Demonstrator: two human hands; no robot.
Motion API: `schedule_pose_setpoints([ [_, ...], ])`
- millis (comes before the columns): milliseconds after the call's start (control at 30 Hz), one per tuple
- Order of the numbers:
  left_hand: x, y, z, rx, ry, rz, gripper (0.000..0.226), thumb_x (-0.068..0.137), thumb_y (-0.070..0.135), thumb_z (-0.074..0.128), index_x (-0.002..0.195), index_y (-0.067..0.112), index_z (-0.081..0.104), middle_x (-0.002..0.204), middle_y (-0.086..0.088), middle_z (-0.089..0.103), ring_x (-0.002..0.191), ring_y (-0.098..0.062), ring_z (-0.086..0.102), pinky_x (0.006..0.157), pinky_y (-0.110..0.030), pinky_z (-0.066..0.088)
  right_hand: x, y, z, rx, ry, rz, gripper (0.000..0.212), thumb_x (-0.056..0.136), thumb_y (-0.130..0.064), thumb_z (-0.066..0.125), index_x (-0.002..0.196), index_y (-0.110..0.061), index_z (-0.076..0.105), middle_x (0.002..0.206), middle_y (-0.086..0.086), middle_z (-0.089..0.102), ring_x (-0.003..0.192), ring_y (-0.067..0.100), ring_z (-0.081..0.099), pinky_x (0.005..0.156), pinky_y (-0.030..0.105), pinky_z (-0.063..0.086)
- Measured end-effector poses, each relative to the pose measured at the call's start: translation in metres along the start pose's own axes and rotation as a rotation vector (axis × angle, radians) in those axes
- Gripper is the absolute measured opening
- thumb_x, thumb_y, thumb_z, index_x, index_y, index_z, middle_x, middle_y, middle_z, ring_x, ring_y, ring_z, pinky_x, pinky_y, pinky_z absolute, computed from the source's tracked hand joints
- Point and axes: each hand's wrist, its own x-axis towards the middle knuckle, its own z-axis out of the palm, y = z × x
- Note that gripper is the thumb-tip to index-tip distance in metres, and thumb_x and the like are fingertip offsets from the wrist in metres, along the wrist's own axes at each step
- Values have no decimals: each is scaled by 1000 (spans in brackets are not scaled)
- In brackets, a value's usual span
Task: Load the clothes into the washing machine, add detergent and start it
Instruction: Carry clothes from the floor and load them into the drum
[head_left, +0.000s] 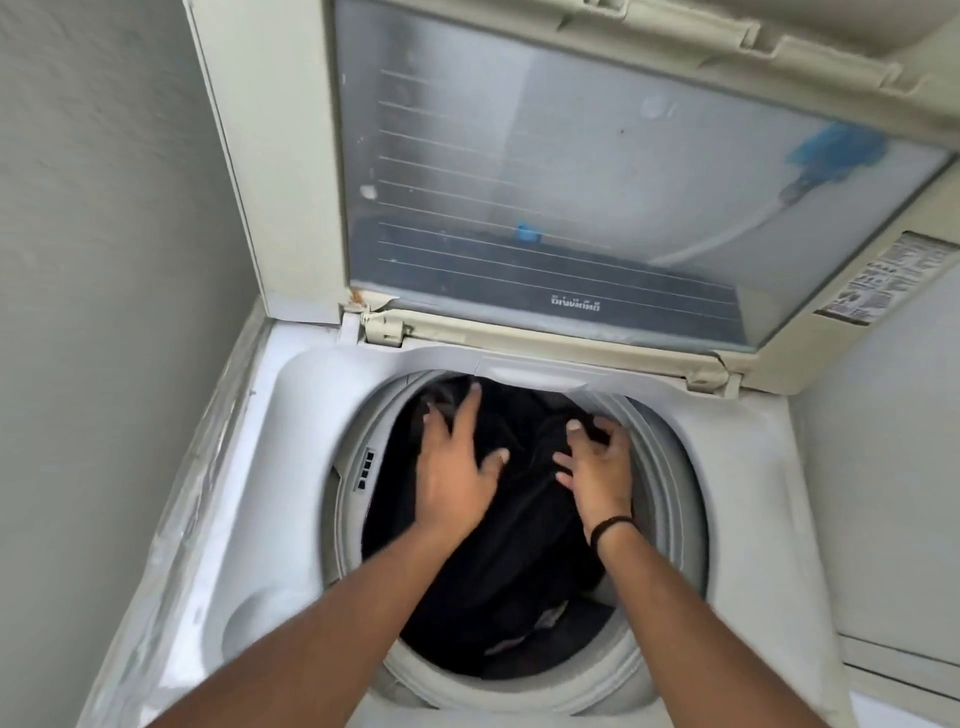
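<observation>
Forearms: both bare, entering from the bottom edge, which cuts them off at the elbows; they reach forward into the tub.
Wristband (613, 527): a thin black band round the right wrist.
Washing machine (249, 519): top-loading, smooth white plastic top with a round opening; a rounded hollow is moulded into its near left corner.
Tub rim (670, 519): pale grey ring, slightly blurred on the right.
Clothes (519, 545): a dark, soft, crumpled heap (black, folds hard to tell apart) filling most of the tub; a small paler patch shows near its front edge.
Left hand (457, 467): lies flat on the clothes, grip spread, fingers straight and fanned toward the far side of the tub.
Right hand (597, 462): on the clothes near the right of the rim, grip curled, fingers bunching a fold of the dark cloth; the fingertips are partly hidden in it.
Lid (545, 182): raised upright behind the tub, cream frame, cloudy see-through pane with thin horizontal lines; blue shapes behind it are too blurred to name.
Sticker (878, 275): printed label on the lid's right edge, text unreadable.
Wall (104, 208): plain grey, matt, at the left.
</observation>
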Motion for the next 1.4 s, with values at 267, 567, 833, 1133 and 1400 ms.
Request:
schedule_pose_setpoints([
  [267, 10, -45, 17, 633, -413, -206, 39, 90, 22, 61, 128, 30, 62, 132, -10, 58, 118, -32, 59, 92, -43, 53, -7, 78, 27, -1020, -286, 183, 93, 69, -62, 77, 139, -22, 32, 127, 14, 56, 106, 35, 64, 84, 38, 55],
  [567, 2, -64, 29, 650, -636, -238, 73, 97, 35, 59, 159, 32, 22, 167, -8, 19, 146, -33, 34, 111, -48, 41, -15, 70, 30, -682, -774, 217, 108, 84, -26, 78, 159, -34, 0, 155, 6, 39, 135, 15, 44, 106, 20, 36],
  [833, -11, -22, -5, 442, -261, -15, 43, 99, 40, 54, 139, 26, 55, 135, -8, 60, 119, -31, 60, 93, -40, 50, -83, 11, -82, -290, -391, 49, 41, 93, -36, 66, 131, -30, 51, 108, 5, 72, 94, 19, 72, 74, 26, 54],
  [1133, -132, 78, -5, -119, -308, 215, 11, 96, 36, 61, 103, 32, 69, 78, 12, 70, 72, -10, 69, 75, -38, 59, -220, 24, -207, 323, 245, -85, 9, 94, -14, 65, 88, -8, 68, 74, 9, 73, 52, 19, 61, 44, 24, 44],
  [1400, -338, 126, 57, -15, -703, 636, 7, 97, 28, 64, 103, 29, 67, 69, 5, 66, 62, -15, 66, 63, -37, 57, -373, 152, -315, 479, 511, -5, 10, 95, -19, 64, 89, -12, 69, 75, 6, 74, 55, 16, 63, 48, 23, 47],
])
